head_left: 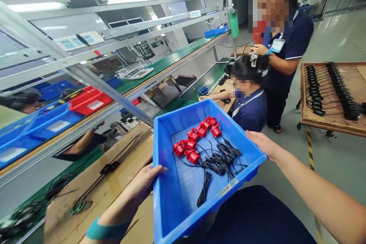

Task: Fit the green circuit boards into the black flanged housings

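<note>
A blue plastic bin [200, 223] is held up in front of me, tilted. My left hand [150, 177] grips its left wall, thumb over the rim. On the opposite side my right hand [263, 145] is closed on the right rim, its fingers mostly hidden beneath. Inside lie several red plastic fittings [192, 155] that look like sockets or caps, joined to thin black wires. Bundled black cables [224, 158] fill the near right part of the bin, and one separate bundle [204, 189] lies closer to me.
A workbench with cardboard [114, 183] and black cables runs along the left. Blue and red parts bins [91, 101] sit on its shelf. One person [248, 110] sits at the bench; another [286, 53] stands behind. A wheeled wooden cart [347, 127] with black parts stands right.
</note>
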`<action>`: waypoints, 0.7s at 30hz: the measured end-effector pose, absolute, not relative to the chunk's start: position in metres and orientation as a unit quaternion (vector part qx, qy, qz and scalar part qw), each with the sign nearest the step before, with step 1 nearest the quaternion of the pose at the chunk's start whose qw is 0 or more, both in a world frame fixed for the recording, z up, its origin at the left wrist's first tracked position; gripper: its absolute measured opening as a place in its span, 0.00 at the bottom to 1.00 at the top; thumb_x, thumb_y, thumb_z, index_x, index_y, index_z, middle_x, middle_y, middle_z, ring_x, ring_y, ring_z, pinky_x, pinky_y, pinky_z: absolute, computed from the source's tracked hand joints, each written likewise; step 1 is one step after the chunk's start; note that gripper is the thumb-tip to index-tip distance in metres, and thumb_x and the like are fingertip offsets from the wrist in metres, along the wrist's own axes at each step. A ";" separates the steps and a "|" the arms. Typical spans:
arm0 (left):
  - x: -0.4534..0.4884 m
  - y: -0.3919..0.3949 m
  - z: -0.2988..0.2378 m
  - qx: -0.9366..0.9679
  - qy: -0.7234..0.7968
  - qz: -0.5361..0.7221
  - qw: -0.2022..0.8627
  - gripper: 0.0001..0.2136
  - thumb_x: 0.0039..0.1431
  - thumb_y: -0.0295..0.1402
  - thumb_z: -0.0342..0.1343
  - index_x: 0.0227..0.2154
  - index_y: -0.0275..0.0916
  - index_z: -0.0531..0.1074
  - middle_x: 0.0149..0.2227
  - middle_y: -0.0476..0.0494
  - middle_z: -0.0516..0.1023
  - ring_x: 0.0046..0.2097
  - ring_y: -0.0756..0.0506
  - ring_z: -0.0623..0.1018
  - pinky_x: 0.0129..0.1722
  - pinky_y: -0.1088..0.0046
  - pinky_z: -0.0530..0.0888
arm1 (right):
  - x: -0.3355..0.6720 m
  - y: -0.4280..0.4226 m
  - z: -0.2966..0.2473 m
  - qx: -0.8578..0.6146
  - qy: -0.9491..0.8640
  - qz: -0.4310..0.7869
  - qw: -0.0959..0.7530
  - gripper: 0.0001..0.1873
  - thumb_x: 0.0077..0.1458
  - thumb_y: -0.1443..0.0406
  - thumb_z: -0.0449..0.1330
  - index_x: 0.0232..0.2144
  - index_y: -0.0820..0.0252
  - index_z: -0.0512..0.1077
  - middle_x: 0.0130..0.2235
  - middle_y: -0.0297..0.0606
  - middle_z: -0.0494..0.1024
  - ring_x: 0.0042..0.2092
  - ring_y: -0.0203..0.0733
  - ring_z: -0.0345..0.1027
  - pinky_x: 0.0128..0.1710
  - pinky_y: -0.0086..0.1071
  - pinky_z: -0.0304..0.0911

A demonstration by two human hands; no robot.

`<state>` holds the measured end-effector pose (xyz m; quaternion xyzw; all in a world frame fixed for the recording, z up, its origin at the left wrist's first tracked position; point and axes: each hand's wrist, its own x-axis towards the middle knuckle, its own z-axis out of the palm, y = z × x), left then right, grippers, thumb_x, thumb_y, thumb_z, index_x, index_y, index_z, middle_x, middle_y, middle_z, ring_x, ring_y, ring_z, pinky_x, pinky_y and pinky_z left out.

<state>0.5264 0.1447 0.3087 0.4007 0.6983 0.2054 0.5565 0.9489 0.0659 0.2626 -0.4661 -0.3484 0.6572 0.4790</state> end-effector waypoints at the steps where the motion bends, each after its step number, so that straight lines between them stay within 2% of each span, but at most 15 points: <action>1: 0.536 0.117 0.315 0.396 0.698 0.205 0.561 0.17 0.28 0.42 0.68 0.23 0.42 0.70 0.19 0.46 0.75 0.22 0.41 0.77 0.20 0.68 0.74 | 0.956 0.048 0.265 -0.451 -0.342 0.675 0.472 0.31 0.56 0.43 0.64 0.52 0.57 0.77 0.45 0.43 0.84 0.46 0.52 0.79 0.53 0.48 0.73; 5: 0.571 0.021 0.337 0.407 0.670 0.189 0.592 0.17 0.34 0.41 0.70 0.27 0.40 0.73 0.21 0.46 0.77 0.23 0.42 0.78 0.24 0.68 0.77 | 0.991 -0.027 0.274 -0.447 -0.334 0.688 0.464 0.28 0.50 0.52 0.72 0.50 0.58 0.77 0.42 0.41 0.84 0.42 0.49 0.80 0.49 0.44 0.75; 7: 0.588 -0.015 0.346 0.416 0.659 0.179 0.600 0.16 0.37 0.40 0.70 0.28 0.38 0.74 0.23 0.45 0.79 0.23 0.43 0.79 0.25 0.69 0.78 | 1.009 -0.060 0.280 -0.470 -0.331 0.674 0.464 0.27 0.49 0.55 0.73 0.49 0.59 0.77 0.42 0.41 0.84 0.42 0.49 0.80 0.47 0.42 0.76; 9: 0.604 -0.040 0.354 0.418 0.653 0.174 0.607 0.17 0.36 0.40 0.71 0.28 0.37 0.73 0.23 0.44 0.80 0.23 0.43 0.79 0.24 0.69 0.78 | 1.023 -0.088 0.287 -0.502 -0.338 0.647 0.464 0.25 0.50 0.57 0.72 0.50 0.59 0.77 0.43 0.41 0.84 0.42 0.49 0.80 0.45 0.40 0.77; 15: 0.652 -0.072 0.371 0.461 0.639 0.169 0.592 0.18 0.35 0.39 0.71 0.29 0.37 0.75 0.24 0.44 0.81 0.24 0.41 0.80 0.25 0.68 0.79 | 1.058 -0.162 0.298 -0.598 -0.413 0.497 0.474 0.26 0.51 0.67 0.64 0.54 0.56 0.75 0.48 0.38 0.83 0.46 0.48 0.80 0.42 0.36 0.77; 21: 0.740 -0.072 0.374 0.541 0.587 0.114 0.591 0.21 0.37 0.41 0.69 0.35 0.37 0.76 0.29 0.40 0.83 0.30 0.36 0.83 0.30 0.62 0.82 | 1.114 -0.248 0.302 -0.664 -0.399 0.372 0.512 0.26 0.52 0.68 0.59 0.54 0.58 0.76 0.48 0.39 0.83 0.44 0.47 0.80 0.43 0.36 0.76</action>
